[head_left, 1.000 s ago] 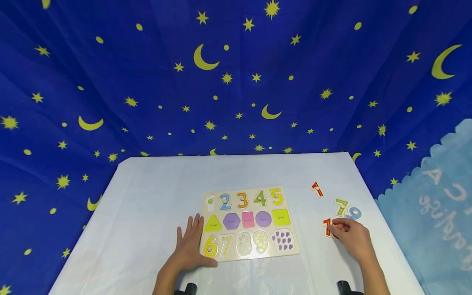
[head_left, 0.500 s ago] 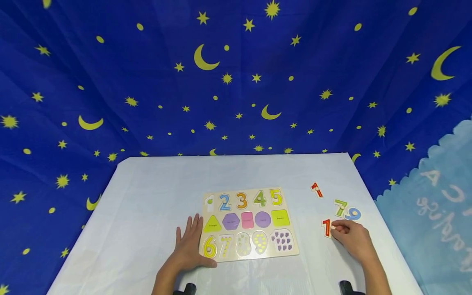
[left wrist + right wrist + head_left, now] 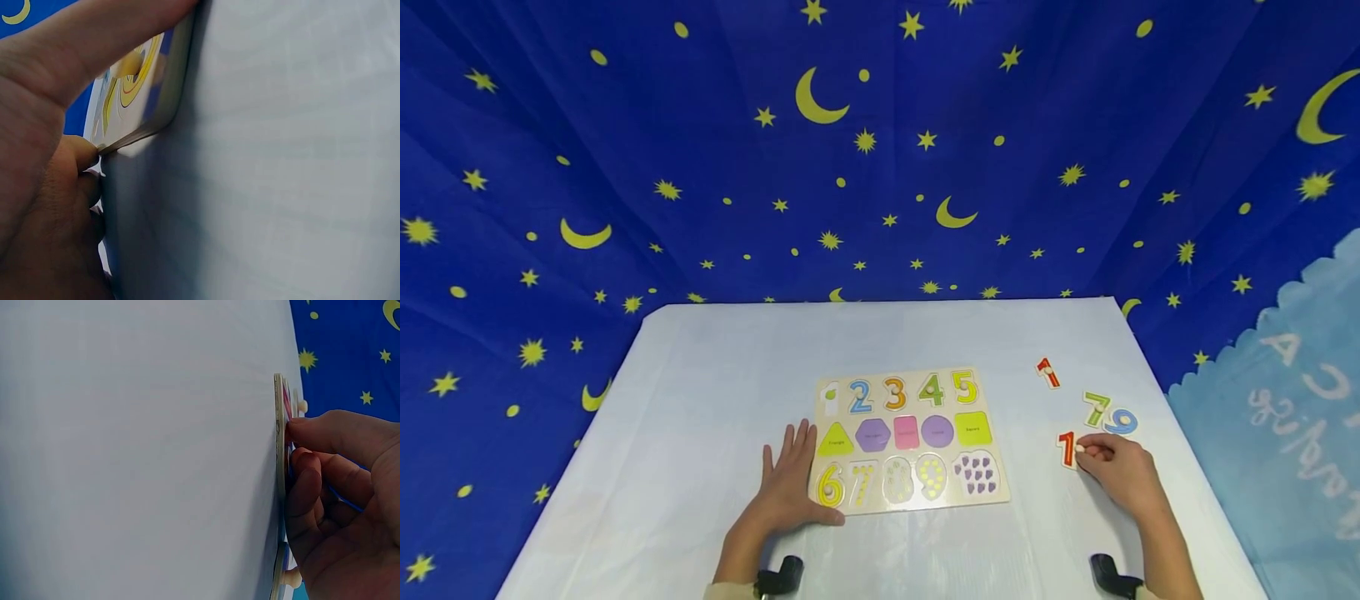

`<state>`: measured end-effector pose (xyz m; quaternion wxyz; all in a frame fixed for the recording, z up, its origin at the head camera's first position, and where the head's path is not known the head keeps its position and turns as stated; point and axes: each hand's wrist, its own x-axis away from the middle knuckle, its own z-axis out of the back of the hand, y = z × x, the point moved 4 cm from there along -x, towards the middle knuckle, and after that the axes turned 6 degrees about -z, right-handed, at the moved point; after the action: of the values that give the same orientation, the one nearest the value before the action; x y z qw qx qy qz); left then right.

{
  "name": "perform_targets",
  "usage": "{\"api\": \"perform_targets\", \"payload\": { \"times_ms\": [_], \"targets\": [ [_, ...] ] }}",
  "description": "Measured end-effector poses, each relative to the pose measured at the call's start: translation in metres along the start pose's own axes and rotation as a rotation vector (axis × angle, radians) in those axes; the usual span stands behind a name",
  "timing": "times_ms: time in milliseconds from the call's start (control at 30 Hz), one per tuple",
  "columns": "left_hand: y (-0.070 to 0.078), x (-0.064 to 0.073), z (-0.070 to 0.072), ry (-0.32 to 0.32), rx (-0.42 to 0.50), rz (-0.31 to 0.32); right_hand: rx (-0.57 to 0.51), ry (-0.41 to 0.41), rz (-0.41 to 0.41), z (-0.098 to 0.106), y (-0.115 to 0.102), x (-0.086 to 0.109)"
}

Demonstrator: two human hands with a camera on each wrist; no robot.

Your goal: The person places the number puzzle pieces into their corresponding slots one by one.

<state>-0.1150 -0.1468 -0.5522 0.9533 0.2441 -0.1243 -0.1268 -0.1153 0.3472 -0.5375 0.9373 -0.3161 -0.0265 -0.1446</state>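
Observation:
My left hand [image 3: 786,492] rests at the near left corner of a wooden number puzzle board [image 3: 917,515]. Its fingers lie along the left edge, and the thumb [image 3: 119,37] crosses the corner by the yellow 6. To the board's right, my right hand [image 3: 1118,471] has thumb and fingertips at the knob [image 3: 1079,448] of a puzzle piece [image 3: 1066,450]. A red 1 shows on that piece; the hand hides the rest. In the right wrist view the piece [image 3: 280,437] appears edge-on, with the thumb tip touching its face.
A red number 1 piece [image 3: 1048,373], a green 7 [image 3: 1095,409] and a blue 9 or 6 [image 3: 1122,422] lie beyond the right hand. Another knobbed piece [image 3: 279,575] shows low in the right wrist view. A starry blue cloth [image 3: 880,183] surrounds the white table [image 3: 715,400].
The head view has tilted, so the table sits higher in it. My right fingertips have shifted slightly right on the piece, uncovering the knob. The left hand holds its place on the board.

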Motion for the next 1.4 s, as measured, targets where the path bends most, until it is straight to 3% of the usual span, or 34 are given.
{"api": "perform_targets", "payload": {
  "times_ms": [300, 600, 1400],
  "targets": [
    [-0.001, 0.005, 0.001, -0.006, 0.000, 0.010, -0.019, -0.019, -0.046, -0.006, 0.002, 0.005],
    [0.000, 0.010, 0.002, 0.001, 0.027, 0.014, -0.030, -0.001, -0.040, -0.008, 0.002, 0.007],
    [0.004, 0.003, 0.004, 0.005, 0.003, -0.010, -0.023, 0.022, -0.018, -0.001, 0.002, 0.003]
  ]
}}
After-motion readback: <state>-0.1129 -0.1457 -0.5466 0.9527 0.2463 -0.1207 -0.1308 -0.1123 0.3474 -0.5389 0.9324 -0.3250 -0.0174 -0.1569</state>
